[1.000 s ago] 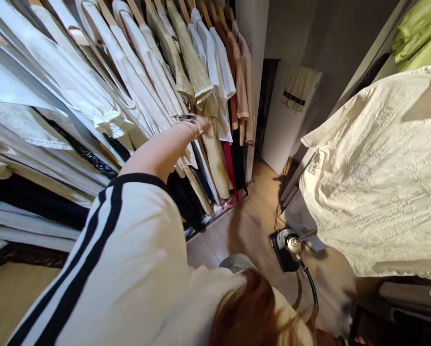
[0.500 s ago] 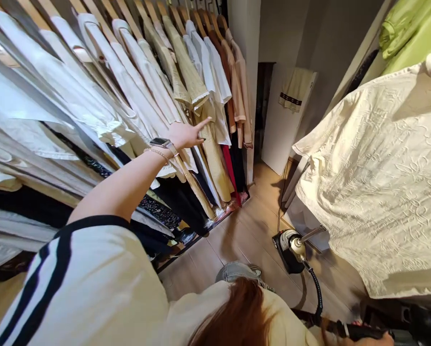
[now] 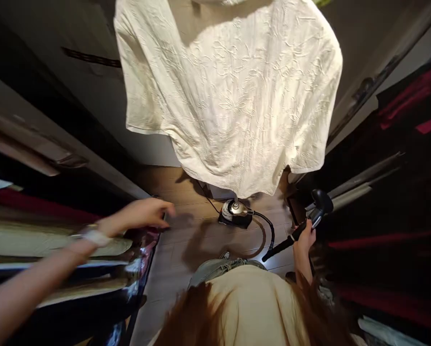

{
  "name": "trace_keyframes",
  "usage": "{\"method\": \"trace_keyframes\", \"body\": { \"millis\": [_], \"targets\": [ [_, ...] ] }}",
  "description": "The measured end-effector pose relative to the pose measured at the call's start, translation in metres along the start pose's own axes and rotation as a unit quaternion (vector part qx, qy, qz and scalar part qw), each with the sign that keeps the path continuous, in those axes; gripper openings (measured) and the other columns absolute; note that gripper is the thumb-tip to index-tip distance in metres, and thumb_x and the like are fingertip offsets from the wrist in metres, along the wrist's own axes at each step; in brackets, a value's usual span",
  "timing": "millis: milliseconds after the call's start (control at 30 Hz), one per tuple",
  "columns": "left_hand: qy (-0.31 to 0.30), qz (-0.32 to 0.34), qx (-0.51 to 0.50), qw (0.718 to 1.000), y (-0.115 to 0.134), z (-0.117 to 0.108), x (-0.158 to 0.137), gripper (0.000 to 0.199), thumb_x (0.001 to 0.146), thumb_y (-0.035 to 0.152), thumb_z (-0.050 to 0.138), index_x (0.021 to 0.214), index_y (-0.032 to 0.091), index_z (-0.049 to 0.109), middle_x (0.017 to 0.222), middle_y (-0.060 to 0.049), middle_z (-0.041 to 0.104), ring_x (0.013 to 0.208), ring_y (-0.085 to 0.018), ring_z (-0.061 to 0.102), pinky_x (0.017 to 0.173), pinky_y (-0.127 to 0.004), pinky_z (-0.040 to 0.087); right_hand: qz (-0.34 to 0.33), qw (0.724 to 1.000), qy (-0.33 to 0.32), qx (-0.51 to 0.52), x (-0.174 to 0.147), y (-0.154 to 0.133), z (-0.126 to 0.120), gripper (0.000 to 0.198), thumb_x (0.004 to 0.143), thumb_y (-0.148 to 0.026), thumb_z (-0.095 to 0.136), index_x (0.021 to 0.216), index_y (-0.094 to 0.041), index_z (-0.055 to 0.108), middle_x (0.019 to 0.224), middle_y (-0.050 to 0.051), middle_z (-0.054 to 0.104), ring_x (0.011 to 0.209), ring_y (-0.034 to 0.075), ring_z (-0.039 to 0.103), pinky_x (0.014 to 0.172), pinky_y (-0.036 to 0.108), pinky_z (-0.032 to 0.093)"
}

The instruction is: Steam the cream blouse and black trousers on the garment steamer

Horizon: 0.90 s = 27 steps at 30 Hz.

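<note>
A cream embroidered short-sleeved top hangs spread out in front of me. Below its hem, a garment steamer base stands on the floor. From it a black ribbed hose curves toward my right side. My right hand is wrapped round the handle of the black steamer head, held upright and apart from the top. On the left, my left hand is in the air, slightly blurred, with fingers loosely bent and apart, holding nothing. It is nearest to the hanging clothes on that side.
Hanging clothes line the left side, blurred. Dark garments hang along the right. Wooden flooring runs between them, with a thin cord behind the steamer base.
My view has swung right, from the clothes rack to the cream top. My left hand has left its pointing pose by the rack. The steamer head in my right hand is now plainly in view.
</note>
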<state>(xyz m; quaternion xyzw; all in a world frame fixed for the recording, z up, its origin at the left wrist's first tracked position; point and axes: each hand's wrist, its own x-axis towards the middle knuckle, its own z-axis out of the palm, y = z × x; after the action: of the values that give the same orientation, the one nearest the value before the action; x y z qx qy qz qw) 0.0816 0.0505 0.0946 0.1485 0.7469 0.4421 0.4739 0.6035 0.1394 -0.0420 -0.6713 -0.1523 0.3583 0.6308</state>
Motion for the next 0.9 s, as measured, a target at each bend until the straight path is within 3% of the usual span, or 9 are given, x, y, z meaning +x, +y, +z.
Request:
{"method": "trace_keyframes", "body": {
  "millis": [67, 167, 267, 333, 433, 533, 700, 800, 900],
  "targets": [
    [-0.136, -0.03, 0.061, 0.988, -0.028, 0.061, 0.009, 0.006, 0.08, 0.017, 0.076, 0.078, 0.02, 0.072, 0.059, 0.006, 0.055, 0.065, -0.014, 0.061, 0.062, -0.02, 0.043, -0.022, 1.0, -0.002, 0.008, -0.002, -0.012, -0.003, 0.047, 0.065, -0.062, 0.07, 0.085, -0.023, 0.053, 0.065, -0.004, 0.054, 0.052, 0.014, 0.053, 0.049, 0.03, 0.05],
    [-0.301, 0.022, -0.016, 0.953, -0.069, 0.171, 0.015, 0.039, 0.048, 0.005, 0.089, 0.081, 0.022, 0.075, 0.071, 0.0, 0.067, 0.07, -0.022, 0.066, 0.062, -0.027, 0.047, -0.068, 0.997, -0.014, 0.029, -0.01, -0.044, -0.001, 0.05, 0.068, -0.064, 0.069, 0.091, -0.022, 0.054, 0.07, -0.005, 0.055, 0.053, 0.012, 0.052, 0.051, 0.027, 0.049],
    [-0.358, 0.08, -0.119, 0.923, -0.091, 0.266, 0.014, 0.062, 0.041, 0.004, 0.092, 0.098, 0.022, 0.076, 0.108, -0.012, 0.072, 0.088, -0.025, 0.069, 0.073, -0.032, 0.054, -0.2, 0.978, -0.048, 0.013, -0.022, -0.095, 0.003, 0.048, 0.074, -0.061, 0.07, 0.095, -0.02, 0.057, 0.069, -0.004, 0.056, 0.054, 0.012, 0.053, 0.054, 0.028, 0.049],
    [-0.351, 0.078, -0.233, 0.904, -0.096, 0.307, 0.011, 0.062, 0.055, 0.012, 0.092, 0.112, 0.026, 0.072, 0.139, -0.014, 0.059, 0.107, -0.026, 0.067, 0.083, -0.034, 0.056, -0.331, 0.94, -0.058, -0.054, -0.033, -0.136, 0.004, 0.046, 0.075, -0.058, 0.073, 0.094, -0.018, 0.061, 0.069, -0.003, 0.057, 0.056, 0.014, 0.053, 0.057, 0.029, 0.048],
    [-0.305, 0.042, -0.388, 0.869, -0.096, 0.337, 0.012, 0.05, 0.074, 0.017, 0.084, 0.119, 0.03, 0.067, 0.158, -0.009, 0.041, 0.13, -0.026, 0.056, 0.094, -0.035, 0.054, -0.497, 0.852, -0.052, -0.158, -0.053, -0.195, 0.01, 0.052, 0.074, -0.054, 0.077, 0.108, -0.016, 0.066, 0.081, 0.002, 0.064, 0.069, 0.017, 0.06, 0.07, 0.032, 0.051],
    [-0.232, -0.016, -0.45, 0.862, -0.096, 0.343, 0.02, 0.051, 0.077, 0.01, 0.079, 0.119, 0.032, 0.063, 0.16, -0.007, 0.036, 0.137, -0.024, 0.051, 0.097, -0.035, 0.052, -0.594, 0.765, -0.075, -0.236, -0.073, -0.24, 0.023, 0.058, 0.077, -0.054, 0.076, 0.121, -0.019, 0.065, 0.095, 0.005, 0.069, 0.081, 0.021, 0.064, 0.079, 0.035, 0.053],
    [-0.231, -0.033, -0.449, 0.863, -0.097, 0.344, 0.032, 0.028, 0.081, 0.009, 0.076, 0.1, 0.026, 0.062, 0.145, -0.006, 0.054, 0.134, -0.018, 0.053, 0.093, -0.026, 0.05, -0.688, 0.623, -0.143, -0.344, -0.084, -0.284, 0.059, 0.061, 0.083, -0.055, 0.072, 0.131, -0.02, 0.06, 0.115, 0.009, 0.069, 0.1, 0.025, 0.067, 0.083, 0.033, 0.053],
    [-0.244, -0.04, -0.439, 0.864, -0.097, 0.355, 0.028, 0.017, 0.082, 0.014, 0.077, 0.09, 0.021, 0.063, 0.129, -0.009, 0.064, 0.127, -0.018, 0.056, 0.088, -0.024, 0.049, -0.713, 0.575, -0.159, -0.368, -0.081, -0.3, 0.081, 0.063, 0.084, -0.054, 0.071, 0.133, -0.017, 0.059, 0.117, 0.01, 0.068, 0.103, 0.026, 0.066, 0.082, 0.034, 0.052],
    [-0.254, -0.042, -0.436, 0.862, -0.099, 0.371, 0.02, 0.017, 0.081, 0.02, 0.079, 0.089, 0.019, 0.064, 0.119, -0.008, 0.067, 0.119, -0.018, 0.059, 0.085, -0.025, 0.048, -0.723, 0.564, -0.15, -0.37, -0.079, -0.311, 0.098, 0.064, 0.082, -0.053, 0.074, 0.132, -0.015, 0.061, 0.115, 0.01, 0.07, 0.099, 0.027, 0.067, 0.078, 0.034, 0.051]
  ]
}}
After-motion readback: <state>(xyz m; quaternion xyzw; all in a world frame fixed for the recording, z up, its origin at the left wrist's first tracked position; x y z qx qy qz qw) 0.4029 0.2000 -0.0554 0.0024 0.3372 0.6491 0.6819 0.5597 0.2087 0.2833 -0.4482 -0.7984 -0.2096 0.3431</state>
